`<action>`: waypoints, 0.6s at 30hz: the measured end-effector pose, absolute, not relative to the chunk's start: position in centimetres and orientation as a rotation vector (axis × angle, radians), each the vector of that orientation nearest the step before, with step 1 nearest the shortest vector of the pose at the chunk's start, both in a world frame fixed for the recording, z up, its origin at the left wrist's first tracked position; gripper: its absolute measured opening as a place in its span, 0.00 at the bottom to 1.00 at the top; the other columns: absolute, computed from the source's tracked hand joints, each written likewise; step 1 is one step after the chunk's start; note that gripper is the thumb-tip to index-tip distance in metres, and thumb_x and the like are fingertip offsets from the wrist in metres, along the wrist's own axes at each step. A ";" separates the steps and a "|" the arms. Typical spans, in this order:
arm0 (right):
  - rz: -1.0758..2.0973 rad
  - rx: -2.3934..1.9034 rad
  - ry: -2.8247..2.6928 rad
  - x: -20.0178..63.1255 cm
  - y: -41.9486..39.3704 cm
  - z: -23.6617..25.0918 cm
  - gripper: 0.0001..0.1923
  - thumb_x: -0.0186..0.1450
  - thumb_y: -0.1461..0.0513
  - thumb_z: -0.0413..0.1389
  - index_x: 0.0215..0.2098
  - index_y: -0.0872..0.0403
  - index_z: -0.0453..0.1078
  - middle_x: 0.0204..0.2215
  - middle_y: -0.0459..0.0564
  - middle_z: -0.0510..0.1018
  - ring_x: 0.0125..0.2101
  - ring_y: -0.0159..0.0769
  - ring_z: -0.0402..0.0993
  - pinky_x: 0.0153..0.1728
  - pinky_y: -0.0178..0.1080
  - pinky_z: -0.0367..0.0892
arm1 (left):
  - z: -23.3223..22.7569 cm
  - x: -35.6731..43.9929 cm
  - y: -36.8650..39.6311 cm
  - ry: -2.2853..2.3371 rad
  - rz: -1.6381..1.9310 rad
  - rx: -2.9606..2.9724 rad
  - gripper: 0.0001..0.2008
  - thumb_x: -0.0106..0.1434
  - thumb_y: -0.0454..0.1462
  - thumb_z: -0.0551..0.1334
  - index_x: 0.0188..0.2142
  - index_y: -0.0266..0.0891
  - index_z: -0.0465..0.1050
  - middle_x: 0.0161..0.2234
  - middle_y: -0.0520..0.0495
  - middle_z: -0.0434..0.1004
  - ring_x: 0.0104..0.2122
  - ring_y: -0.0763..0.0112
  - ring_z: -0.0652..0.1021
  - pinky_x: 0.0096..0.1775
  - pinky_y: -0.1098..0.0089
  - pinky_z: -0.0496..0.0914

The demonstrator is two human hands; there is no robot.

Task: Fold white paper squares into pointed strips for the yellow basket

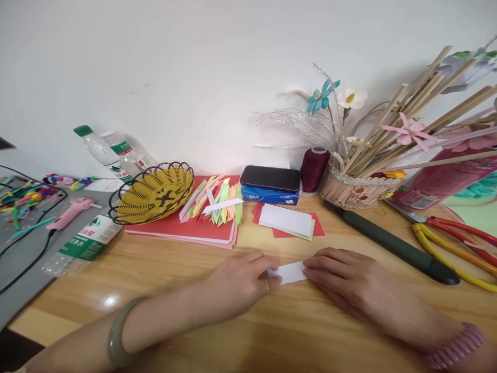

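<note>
A small white folded paper lies flat on the wooden table near the front. My left hand presses its left end with the fingertips, a ring on one finger and a green bangle on the wrist. My right hand lies palm down on the paper's right end, a pink band on that wrist. Both hands touch the paper from either side; its ends are hidden under the fingers.
Behind the hands lie white and red paper sheets, a stack of coloured strips, a yellow wire basket, a phone on a tissue pack, a thread spool. At right: stick basket, black cutter, red-yellow tool. Bottles at left.
</note>
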State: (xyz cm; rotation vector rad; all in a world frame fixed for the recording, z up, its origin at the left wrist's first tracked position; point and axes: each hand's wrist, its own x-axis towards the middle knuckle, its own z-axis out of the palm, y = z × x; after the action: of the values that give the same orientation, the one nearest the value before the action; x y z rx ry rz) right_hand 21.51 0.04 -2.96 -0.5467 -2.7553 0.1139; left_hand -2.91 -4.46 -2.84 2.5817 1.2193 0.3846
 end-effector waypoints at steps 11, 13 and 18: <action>0.074 -0.605 -2.736 20.9 0.3 -2.9 0.11 0.68 0.63 0.46 0.40 0.56 0.70 0.31 0.52 0.75 0.33 0.36 0.70 0.33 0.39 0.67 | -1.8 -3.6 -3.8 1.079 0.367 2.712 0.12 0.61 0.40 0.60 0.39 0.33 0.72 0.38 0.43 0.76 0.37 0.64 0.74 0.39 0.67 0.69; 0.038 -0.601 -2.728 20.9 0.3 -2.9 0.11 0.67 0.63 0.46 0.40 0.56 0.69 0.32 0.52 0.75 0.32 0.36 0.70 0.33 0.39 0.68 | -2.0 -3.0 -3.5 1.152 0.318 2.717 0.13 0.60 0.40 0.61 0.40 0.33 0.72 0.37 0.43 0.75 0.36 0.63 0.74 0.38 0.66 0.69; -0.120 -0.483 -2.618 20.9 -0.2 -2.4 0.11 0.68 0.65 0.45 0.45 0.58 0.66 0.36 0.53 0.76 0.37 0.37 0.70 0.35 0.40 0.68 | -2.1 -2.3 -2.6 1.209 0.396 2.483 0.06 0.61 0.36 0.61 0.36 0.38 0.75 0.33 0.48 0.77 0.35 0.69 0.75 0.37 0.72 0.68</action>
State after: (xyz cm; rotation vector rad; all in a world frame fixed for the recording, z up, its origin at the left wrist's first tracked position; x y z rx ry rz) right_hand 20.86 -0.22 -2.39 -0.4826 -2.6185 -0.1199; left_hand -2.30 -2.64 -2.14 2.4832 1.2095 0.3963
